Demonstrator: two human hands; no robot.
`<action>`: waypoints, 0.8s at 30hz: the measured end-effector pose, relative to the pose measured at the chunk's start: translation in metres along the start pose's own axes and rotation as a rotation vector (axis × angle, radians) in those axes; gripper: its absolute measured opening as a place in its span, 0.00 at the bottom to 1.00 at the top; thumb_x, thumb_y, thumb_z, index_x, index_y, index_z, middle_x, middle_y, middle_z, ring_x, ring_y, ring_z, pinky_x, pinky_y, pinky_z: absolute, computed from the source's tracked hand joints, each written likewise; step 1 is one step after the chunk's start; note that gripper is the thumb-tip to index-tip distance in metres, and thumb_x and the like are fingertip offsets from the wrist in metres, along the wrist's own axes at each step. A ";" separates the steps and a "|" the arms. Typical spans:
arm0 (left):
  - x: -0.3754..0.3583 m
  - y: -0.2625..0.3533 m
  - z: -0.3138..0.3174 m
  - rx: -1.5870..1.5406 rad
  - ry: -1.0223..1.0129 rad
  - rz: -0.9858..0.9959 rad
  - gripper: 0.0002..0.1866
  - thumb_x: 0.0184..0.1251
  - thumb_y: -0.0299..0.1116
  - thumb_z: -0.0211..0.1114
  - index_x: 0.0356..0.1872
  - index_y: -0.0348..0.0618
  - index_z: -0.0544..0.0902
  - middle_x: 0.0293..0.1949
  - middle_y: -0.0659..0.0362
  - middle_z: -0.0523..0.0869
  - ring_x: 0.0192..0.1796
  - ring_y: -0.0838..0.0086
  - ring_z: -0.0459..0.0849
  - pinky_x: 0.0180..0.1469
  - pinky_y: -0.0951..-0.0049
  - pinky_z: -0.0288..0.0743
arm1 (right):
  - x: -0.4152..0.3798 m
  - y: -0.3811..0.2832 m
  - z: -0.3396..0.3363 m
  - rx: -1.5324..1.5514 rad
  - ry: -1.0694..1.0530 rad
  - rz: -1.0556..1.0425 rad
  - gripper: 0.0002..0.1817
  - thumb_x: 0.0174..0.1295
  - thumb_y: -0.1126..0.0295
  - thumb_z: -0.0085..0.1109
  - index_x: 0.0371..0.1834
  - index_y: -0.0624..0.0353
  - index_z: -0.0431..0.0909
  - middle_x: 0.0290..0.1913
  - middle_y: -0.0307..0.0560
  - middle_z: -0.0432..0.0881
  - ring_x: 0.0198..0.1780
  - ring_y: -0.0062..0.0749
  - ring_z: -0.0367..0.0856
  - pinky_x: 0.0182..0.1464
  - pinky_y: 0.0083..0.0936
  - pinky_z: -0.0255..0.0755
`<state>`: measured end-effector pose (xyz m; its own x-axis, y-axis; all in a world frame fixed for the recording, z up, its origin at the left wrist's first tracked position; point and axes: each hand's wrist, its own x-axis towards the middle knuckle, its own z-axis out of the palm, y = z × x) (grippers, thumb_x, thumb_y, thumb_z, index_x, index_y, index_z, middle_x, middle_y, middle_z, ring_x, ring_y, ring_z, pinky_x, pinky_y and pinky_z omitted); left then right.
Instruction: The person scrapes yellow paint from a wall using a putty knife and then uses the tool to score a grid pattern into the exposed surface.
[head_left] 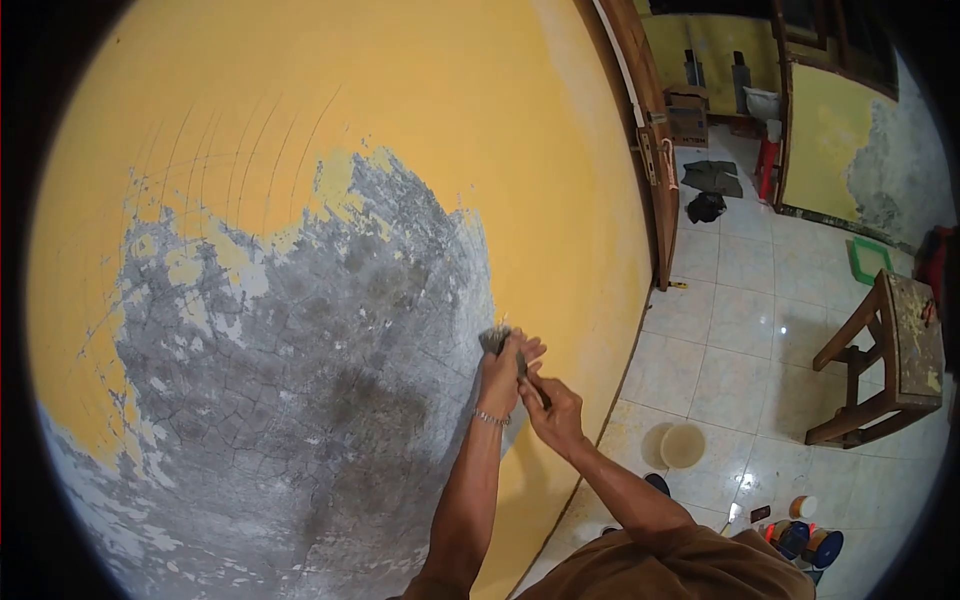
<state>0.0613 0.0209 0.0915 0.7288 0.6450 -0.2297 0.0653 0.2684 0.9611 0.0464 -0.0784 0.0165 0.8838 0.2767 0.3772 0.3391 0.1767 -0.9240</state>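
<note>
Both hands are at the right edge of a bare grey patch (300, 330) on the yellow wall (440, 90). My right hand (557, 412) is closed round the dark handle of a scraper-like tool (492, 340) with a broad grey end. My left hand (507, 368), with a metal bracelet on its wrist, grips the same tool nearer that end, some fingers stretched out. The tool's end lies at the border between grey plaster and yellow paint. Palm and fingers hide much of the tool. Loose flakes and cracks mark the patch, and thin scratches run above it.
On the tiled floor to the right stand a round pale bucket (683, 446) and a worn wooden stool (905, 345). Several cans (825, 548) are near my body. A wooden door (655, 150) stands beyond the wall, with a cardboard box (688, 118) behind.
</note>
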 end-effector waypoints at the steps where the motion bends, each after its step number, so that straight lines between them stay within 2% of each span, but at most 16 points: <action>1: -0.007 -0.005 -0.016 0.092 -0.065 -0.037 0.27 0.74 0.50 0.57 0.55 0.32 0.73 0.51 0.48 0.82 0.46 0.65 0.84 0.47 0.68 0.80 | -0.006 0.005 -0.001 0.003 -0.014 -0.024 0.13 0.60 0.74 0.67 0.45 0.69 0.82 0.32 0.51 0.85 0.28 0.27 0.82 0.30 0.23 0.74; 3: -0.035 -0.023 -0.052 0.175 -0.108 -0.210 0.29 0.74 0.52 0.55 0.60 0.34 0.71 0.59 0.47 0.78 0.57 0.62 0.81 0.56 0.65 0.77 | -0.030 0.007 -0.001 0.004 -0.010 -0.079 0.13 0.59 0.74 0.67 0.46 0.69 0.82 0.32 0.51 0.85 0.28 0.27 0.82 0.30 0.23 0.75; 4: -0.050 -0.049 -0.073 0.064 -0.139 -0.205 0.29 0.74 0.54 0.53 0.60 0.37 0.72 0.60 0.49 0.78 0.58 0.63 0.80 0.57 0.65 0.76 | -0.033 0.008 -0.001 0.004 -0.013 -0.130 0.13 0.59 0.75 0.67 0.46 0.69 0.83 0.32 0.52 0.85 0.28 0.26 0.83 0.30 0.24 0.75; 5: -0.066 -0.075 -0.096 -0.046 -0.168 -0.205 0.29 0.74 0.56 0.51 0.60 0.39 0.73 0.61 0.51 0.78 0.60 0.65 0.79 0.57 0.65 0.75 | -0.021 0.010 -0.001 -0.030 -0.039 -0.106 0.14 0.61 0.68 0.64 0.47 0.64 0.83 0.31 0.56 0.83 0.29 0.40 0.83 0.32 0.31 0.76; 6: -0.093 -0.081 -0.106 0.027 -0.122 -0.290 0.30 0.74 0.58 0.49 0.60 0.40 0.73 0.60 0.54 0.79 0.60 0.68 0.78 0.56 0.64 0.74 | 0.007 -0.002 -0.001 -0.078 -0.028 -0.026 0.13 0.62 0.65 0.63 0.44 0.63 0.85 0.30 0.57 0.82 0.29 0.43 0.83 0.33 0.34 0.76; 7: -0.122 -0.088 -0.117 0.097 -0.072 -0.378 0.32 0.74 0.59 0.47 0.61 0.41 0.74 0.59 0.57 0.80 0.61 0.71 0.77 0.56 0.64 0.72 | 0.040 0.000 0.007 -0.079 0.057 -0.077 0.14 0.63 0.62 0.62 0.42 0.63 0.85 0.29 0.58 0.82 0.29 0.46 0.83 0.33 0.36 0.75; 8: -0.139 -0.113 -0.139 0.187 -0.065 -0.418 0.31 0.74 0.59 0.47 0.60 0.42 0.75 0.58 0.56 0.81 0.60 0.70 0.78 0.56 0.62 0.72 | 0.080 -0.018 0.003 -0.034 0.012 -0.001 0.16 0.64 0.61 0.60 0.42 0.65 0.84 0.30 0.59 0.83 0.29 0.47 0.82 0.33 0.36 0.75; 10: -0.172 -0.160 -0.176 0.326 0.007 -0.516 0.29 0.73 0.57 0.49 0.58 0.42 0.77 0.57 0.55 0.82 0.56 0.68 0.80 0.55 0.60 0.73 | 0.147 -0.039 0.001 0.066 0.156 -0.150 0.17 0.65 0.60 0.59 0.41 0.65 0.84 0.27 0.61 0.81 0.28 0.44 0.82 0.33 0.34 0.74; 11: -0.187 -0.180 -0.192 0.375 0.074 -0.576 0.28 0.72 0.56 0.50 0.57 0.42 0.79 0.56 0.54 0.82 0.54 0.67 0.82 0.52 0.60 0.75 | 0.163 -0.042 -0.002 0.130 0.156 -0.171 0.17 0.65 0.60 0.59 0.43 0.65 0.84 0.27 0.59 0.81 0.27 0.40 0.82 0.33 0.32 0.73; 13: -0.215 -0.233 -0.230 0.658 0.159 -0.651 0.25 0.71 0.52 0.53 0.53 0.40 0.80 0.52 0.54 0.84 0.48 0.64 0.85 0.45 0.62 0.78 | 0.144 -0.039 -0.005 0.050 0.112 -0.141 0.16 0.65 0.61 0.60 0.44 0.65 0.84 0.27 0.57 0.82 0.27 0.38 0.83 0.33 0.31 0.74; 15: -0.228 -0.310 -0.292 0.923 0.117 -0.913 0.24 0.63 0.51 0.64 0.51 0.41 0.81 0.46 0.59 0.85 0.49 0.68 0.83 0.47 0.59 0.77 | 0.100 -0.027 -0.005 -0.042 0.045 -0.052 0.15 0.64 0.63 0.61 0.45 0.65 0.84 0.28 0.54 0.83 0.27 0.34 0.83 0.33 0.29 0.75; 18: -0.238 -0.306 -0.289 0.891 0.166 -0.937 0.23 0.63 0.49 0.63 0.50 0.41 0.81 0.46 0.58 0.85 0.48 0.67 0.83 0.47 0.59 0.78 | -0.025 0.028 0.012 0.002 0.010 0.017 0.14 0.64 0.64 0.63 0.43 0.65 0.85 0.28 0.52 0.84 0.26 0.31 0.82 0.31 0.28 0.75; 20: -0.234 -0.306 -0.290 0.871 0.210 -0.948 0.23 0.64 0.48 0.62 0.50 0.40 0.81 0.45 0.58 0.85 0.48 0.67 0.83 0.47 0.60 0.78 | -0.068 0.018 0.013 0.016 0.041 -0.064 0.11 0.65 0.69 0.64 0.41 0.69 0.84 0.29 0.49 0.86 0.30 0.22 0.83 0.32 0.20 0.75; 21: -0.229 -0.303 -0.289 0.862 0.230 -0.948 0.22 0.64 0.48 0.62 0.50 0.40 0.81 0.45 0.57 0.85 0.48 0.67 0.84 0.46 0.60 0.78 | -0.064 0.019 0.016 -0.011 0.067 -0.036 0.13 0.64 0.64 0.63 0.40 0.65 0.85 0.27 0.51 0.83 0.25 0.31 0.82 0.31 0.28 0.75; 23: -0.229 -0.295 -0.290 0.844 0.276 -0.962 0.21 0.65 0.47 0.61 0.49 0.39 0.81 0.45 0.57 0.85 0.48 0.66 0.84 0.46 0.60 0.79 | -0.013 0.012 0.014 -0.075 0.013 -0.031 0.13 0.67 0.63 0.62 0.37 0.65 0.85 0.27 0.47 0.85 0.31 0.21 0.84 0.31 0.22 0.75; 24: -0.232 -0.294 -0.291 0.835 0.299 -0.975 0.21 0.65 0.46 0.61 0.49 0.39 0.81 0.45 0.57 0.85 0.47 0.66 0.84 0.46 0.60 0.79 | 0.029 -0.018 0.007 -0.071 0.023 -0.012 0.15 0.67 0.61 0.60 0.36 0.63 0.85 0.24 0.45 0.83 0.27 0.22 0.81 0.30 0.24 0.74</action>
<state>-0.3251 0.0003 -0.1824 -0.0271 0.6009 -0.7989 0.9517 0.2600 0.1633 0.0637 -0.0672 0.0441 0.8867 0.2528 0.3871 0.3704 0.1125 -0.9220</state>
